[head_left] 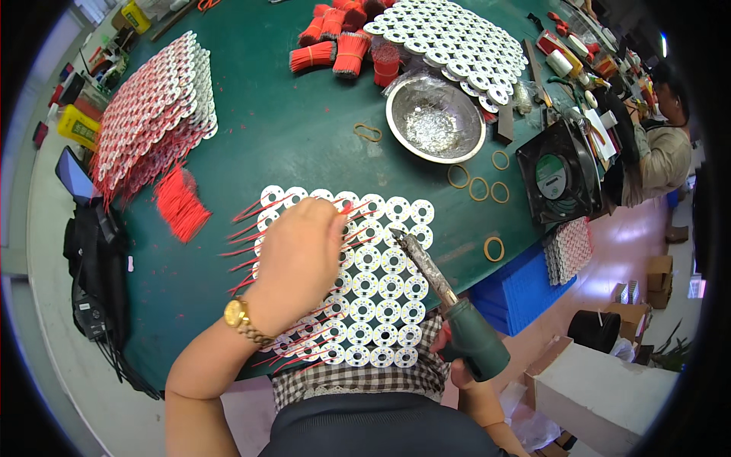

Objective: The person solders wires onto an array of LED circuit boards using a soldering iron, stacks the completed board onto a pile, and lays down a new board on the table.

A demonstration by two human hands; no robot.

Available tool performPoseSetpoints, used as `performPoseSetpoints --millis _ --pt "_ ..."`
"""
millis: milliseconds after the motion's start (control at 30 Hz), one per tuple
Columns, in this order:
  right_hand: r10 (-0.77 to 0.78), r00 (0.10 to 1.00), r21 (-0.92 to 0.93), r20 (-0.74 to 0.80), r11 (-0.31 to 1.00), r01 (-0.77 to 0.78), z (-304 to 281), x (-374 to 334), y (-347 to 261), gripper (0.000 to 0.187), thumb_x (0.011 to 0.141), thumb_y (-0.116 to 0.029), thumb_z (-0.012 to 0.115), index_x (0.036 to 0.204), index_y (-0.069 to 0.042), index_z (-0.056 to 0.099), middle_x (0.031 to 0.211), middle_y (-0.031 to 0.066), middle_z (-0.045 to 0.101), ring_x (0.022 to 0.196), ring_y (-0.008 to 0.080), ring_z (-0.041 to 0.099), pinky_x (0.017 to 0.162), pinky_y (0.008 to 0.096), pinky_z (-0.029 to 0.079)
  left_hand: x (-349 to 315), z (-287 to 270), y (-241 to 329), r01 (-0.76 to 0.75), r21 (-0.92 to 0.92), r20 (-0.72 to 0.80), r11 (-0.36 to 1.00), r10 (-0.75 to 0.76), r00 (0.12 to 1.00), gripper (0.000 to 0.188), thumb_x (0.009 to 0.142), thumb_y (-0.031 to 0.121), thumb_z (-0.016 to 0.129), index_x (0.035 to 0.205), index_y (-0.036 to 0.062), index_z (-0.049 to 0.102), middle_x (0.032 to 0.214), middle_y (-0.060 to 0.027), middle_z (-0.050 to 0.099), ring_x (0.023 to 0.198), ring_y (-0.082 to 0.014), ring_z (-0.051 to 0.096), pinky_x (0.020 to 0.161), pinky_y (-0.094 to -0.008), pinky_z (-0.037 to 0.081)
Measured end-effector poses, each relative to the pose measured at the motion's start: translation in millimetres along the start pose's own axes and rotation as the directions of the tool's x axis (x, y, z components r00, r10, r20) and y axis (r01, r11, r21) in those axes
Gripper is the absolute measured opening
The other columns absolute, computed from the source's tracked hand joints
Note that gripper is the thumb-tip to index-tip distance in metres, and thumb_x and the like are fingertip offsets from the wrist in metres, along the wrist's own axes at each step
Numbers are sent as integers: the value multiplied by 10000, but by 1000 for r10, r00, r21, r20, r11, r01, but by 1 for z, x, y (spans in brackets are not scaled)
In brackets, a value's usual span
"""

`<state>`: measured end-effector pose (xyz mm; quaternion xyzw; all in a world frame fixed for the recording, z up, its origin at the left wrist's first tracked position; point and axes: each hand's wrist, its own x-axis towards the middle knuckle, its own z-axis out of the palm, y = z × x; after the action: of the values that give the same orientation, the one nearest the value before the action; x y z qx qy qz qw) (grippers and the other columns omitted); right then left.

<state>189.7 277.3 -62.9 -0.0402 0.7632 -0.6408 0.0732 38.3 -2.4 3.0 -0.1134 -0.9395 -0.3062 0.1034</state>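
A panel of round white LED circuit boards (391, 286) lies in front of me at the table's edge. Red wires (242, 250) stick out from its left and middle columns. My left hand (304, 240), with a gold watch at the wrist, is over the upper part of the panel. Its fingers are pinched on a red wire (346, 207) at one of the boards. My right hand (455, 358) grips the green handle of a soldering iron (480, 343) from below, partly hidden by it. The iron's tip is close over a board, right of my left fingers; contact cannot be made out.
Stacked wired panels (152, 114) and a loose red wire bundle (181, 204) are at left. Tied wire bundles (352, 53), bare panels (449, 38) and a metal bowl (435, 120) stand farther back. Rubber bands (479, 189) and a black fan (560, 171) are at right, near another person (659, 164).
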Motion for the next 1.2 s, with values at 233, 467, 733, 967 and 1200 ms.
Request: performPoseSetpoints --millis 233,467,733,967,1200 --pt "52 998 126 34 990 -56 -2 -11 -9 827 772 -669 698 1269 -34 518 871 64 569 769 175 597 675 300 473 -7 -33 17 66 -194 95 979 -48 994 79 839 34 707 910 8 685 702 -91 631 613 -149 591 572 -283 461" --pt "-22 996 103 91 995 12 0 -3 -10 774 789 -615 719 1225 -2 539 866 66 582 760 168 604 654 297 500 -24 -5 10 85 -235 103 968 -62 993 79 857 51 698 862 -1 639 697 -82 623 577 -152 556 541 -287 437" --pt "-67 997 101 42 993 62 5 2 -14 400 841 -312 699 1099 -11 647 776 41 695 725 215 697 709 333 546 -31 10 6 -42 -140 2 989 42 999 95 852 49 668 788 14 606 693 -107 548 593 -257 529 553 -361 414" --pt "-32 999 195 29 980 26 8 3 -20 383 821 -269 715 1081 7 657 890 101 695 715 220 694 683 321 549 -32 14 6 -69 -68 -28 995 67 997 108 861 51 647 792 16 572 719 -128 545 625 -297 531 577 -390 417" --pt "-71 992 65 107 996 64 7 4 -18 743 823 -549 708 1244 34 523 784 74 609 664 158 600 608 290 496 -33 17 6 -80 -40 -53 996 78 996 113 861 45 641 797 12 555 725 -133 539 633 -309 527 580 -401 412"
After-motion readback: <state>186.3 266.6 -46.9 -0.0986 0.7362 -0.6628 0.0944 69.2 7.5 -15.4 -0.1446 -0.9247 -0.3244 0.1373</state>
